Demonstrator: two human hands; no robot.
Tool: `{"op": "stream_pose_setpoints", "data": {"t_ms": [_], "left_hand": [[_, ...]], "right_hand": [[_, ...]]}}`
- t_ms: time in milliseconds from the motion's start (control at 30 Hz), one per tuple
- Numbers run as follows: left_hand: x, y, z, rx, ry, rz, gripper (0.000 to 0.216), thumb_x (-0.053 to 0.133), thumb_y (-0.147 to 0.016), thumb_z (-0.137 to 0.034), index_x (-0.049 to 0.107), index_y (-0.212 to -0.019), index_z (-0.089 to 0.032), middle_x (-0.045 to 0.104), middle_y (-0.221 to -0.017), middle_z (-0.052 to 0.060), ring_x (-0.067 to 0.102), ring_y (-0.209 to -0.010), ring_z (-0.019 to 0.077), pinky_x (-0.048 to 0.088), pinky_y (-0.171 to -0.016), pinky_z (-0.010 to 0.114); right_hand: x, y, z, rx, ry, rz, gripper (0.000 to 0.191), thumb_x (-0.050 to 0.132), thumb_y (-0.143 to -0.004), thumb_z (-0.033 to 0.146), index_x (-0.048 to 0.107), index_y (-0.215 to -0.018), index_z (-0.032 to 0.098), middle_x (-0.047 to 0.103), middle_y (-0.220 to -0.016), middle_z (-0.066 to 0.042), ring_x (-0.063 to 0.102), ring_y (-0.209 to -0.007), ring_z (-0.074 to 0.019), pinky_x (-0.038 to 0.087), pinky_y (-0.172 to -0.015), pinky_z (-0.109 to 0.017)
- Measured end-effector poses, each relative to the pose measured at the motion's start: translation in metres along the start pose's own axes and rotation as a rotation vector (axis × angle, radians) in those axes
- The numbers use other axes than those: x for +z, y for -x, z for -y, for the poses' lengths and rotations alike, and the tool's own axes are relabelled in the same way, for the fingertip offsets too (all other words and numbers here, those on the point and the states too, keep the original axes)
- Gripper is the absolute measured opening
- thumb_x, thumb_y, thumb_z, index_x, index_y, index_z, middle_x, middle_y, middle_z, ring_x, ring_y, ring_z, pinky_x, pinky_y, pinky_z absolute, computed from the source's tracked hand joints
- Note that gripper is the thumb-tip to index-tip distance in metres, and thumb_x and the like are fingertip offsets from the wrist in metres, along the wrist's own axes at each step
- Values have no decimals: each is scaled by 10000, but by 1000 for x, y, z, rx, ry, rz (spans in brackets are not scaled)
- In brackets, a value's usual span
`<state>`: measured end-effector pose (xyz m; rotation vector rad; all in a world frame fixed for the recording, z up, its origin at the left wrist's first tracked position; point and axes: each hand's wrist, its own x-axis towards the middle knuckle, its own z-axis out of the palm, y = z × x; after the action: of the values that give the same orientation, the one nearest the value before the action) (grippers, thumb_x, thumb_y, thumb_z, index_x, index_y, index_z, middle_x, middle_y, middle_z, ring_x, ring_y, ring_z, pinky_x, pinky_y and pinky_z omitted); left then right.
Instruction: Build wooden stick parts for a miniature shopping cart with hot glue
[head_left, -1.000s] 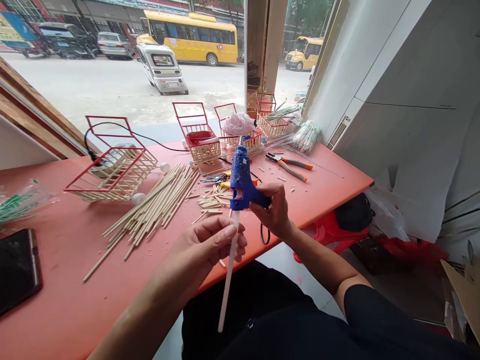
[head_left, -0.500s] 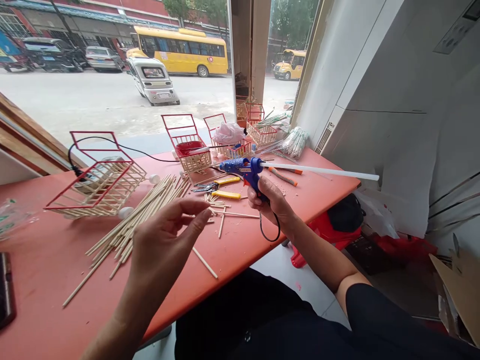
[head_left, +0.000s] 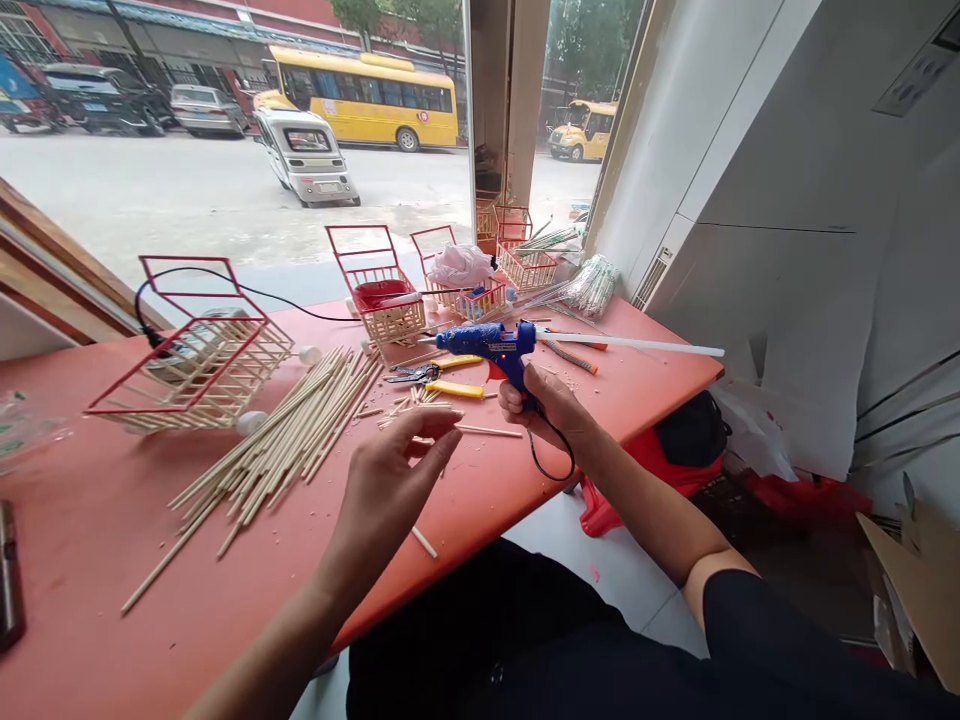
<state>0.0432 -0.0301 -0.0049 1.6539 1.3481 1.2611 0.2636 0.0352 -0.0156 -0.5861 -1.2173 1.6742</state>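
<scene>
My right hand (head_left: 544, 395) grips a blue hot glue gun (head_left: 491, 343) by its handle, and the nozzle points left. From the back of the gun a long white glue stick (head_left: 637, 344) sticks out to the right. Over the table, to the left of the gun, is my left hand (head_left: 397, 480), its fingers curved with a small gap between thumb and forefinger; nothing shows in it. Beyond it lie a heap of thin wooden sticks (head_left: 292, 430) and pliers with yellow handles (head_left: 454, 390). One short stick (head_left: 424, 542) rests near the table edge.
Small stick-built carts with red rims, one at left (head_left: 187, 370) and another mid-table (head_left: 390, 315), stand on the red table (head_left: 90, 520). Orange-handled pliers (head_left: 570, 357) and a plastic-wrapped bundle (head_left: 592, 285) lie at the back right. A phone (head_left: 9, 580) is at the left edge.
My left hand has moved right, closer to the glue gun. The gun has stayed nearly in place, while the glue stick's far end has shifted left and slightly up.
</scene>
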Motion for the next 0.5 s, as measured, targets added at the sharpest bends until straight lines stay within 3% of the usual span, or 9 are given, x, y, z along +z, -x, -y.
{"op": "stream_pose_setpoints", "data": {"t_ms": [100, 267, 400, 500], "left_hand": [[3, -4, 8, -113, 114, 101, 395, 819, -851, -519, 840, -1068, -189, 845, -942, 95, 753, -747, 220, 607, -643, 324], [-2, -3, 8, -124, 72, 153, 342, 826, -847, -506, 860, -1001, -202, 846, -890, 89, 742, -704, 213, 613, -680, 334], [-22, -8, 8, -81, -60, 40, 290, 786, -854, -496, 857, -981, -245, 865, -936, 74, 796, -843, 256, 627, -785, 353], [-43, -14, 12, -90, -223, -49, 273, 734, -863, -471, 858, -1002, -271, 869, -960, 50, 768, -775, 234, 607, -791, 345]], "right_hand": [[0, 0, 0, -7, 29, -19, 736, 897, -772, 818, 436, -800, 246, 387, -681, 76, 300, -631, -103, 281, -573, -239], [-13, -5, 6, -21, 109, -7, 755, 869, -843, 781, 376, -667, 237, 327, -595, 92, 272, -567, -79, 249, -574, -261], [-23, -10, 16, 6, 145, -40, 625, 944, -797, 710, 552, -805, 223, 315, -583, 123, 272, -550, -69, 252, -568, -240], [-26, -14, 20, 50, 154, -78, 624, 991, -754, 673, 643, -988, 211, 398, -618, 122, 333, -568, -65, 288, -563, -209]]}}
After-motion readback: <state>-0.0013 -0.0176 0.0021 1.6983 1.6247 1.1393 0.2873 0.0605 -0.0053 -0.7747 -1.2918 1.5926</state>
